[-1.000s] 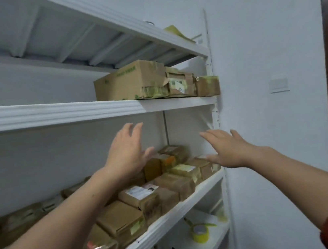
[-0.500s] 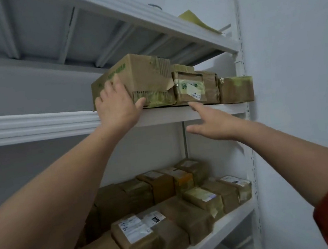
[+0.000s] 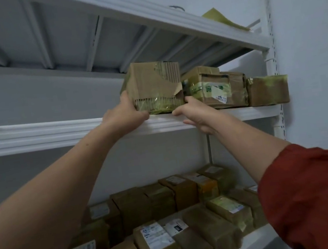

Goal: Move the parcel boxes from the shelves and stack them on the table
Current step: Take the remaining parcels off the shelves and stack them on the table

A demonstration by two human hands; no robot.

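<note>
A worn, taped cardboard parcel box (image 3: 154,85) sits at the front edge of the upper white shelf (image 3: 33,134). My left hand (image 3: 125,116) grips its left lower corner, thumb under the front edge. My right hand (image 3: 194,112) holds its right lower corner, fingers tucked behind between it and the neighbouring box. Two more parcel boxes, one labelled (image 3: 215,89) and a smaller one (image 3: 267,90), stand to the right on the same shelf.
Several taped parcel boxes (image 3: 153,237) fill the lower shelf in rows. The top shelf (image 3: 186,22) overhangs close above the held box, with a yellow-green sheet (image 3: 222,18) on it. A white wall and the slotted shelf upright (image 3: 272,45) close off the right.
Both hands rose from below the upper shelf to the big box and took hold of its lower corners. The box has turned, its end now facing me at the shelf edge.
</note>
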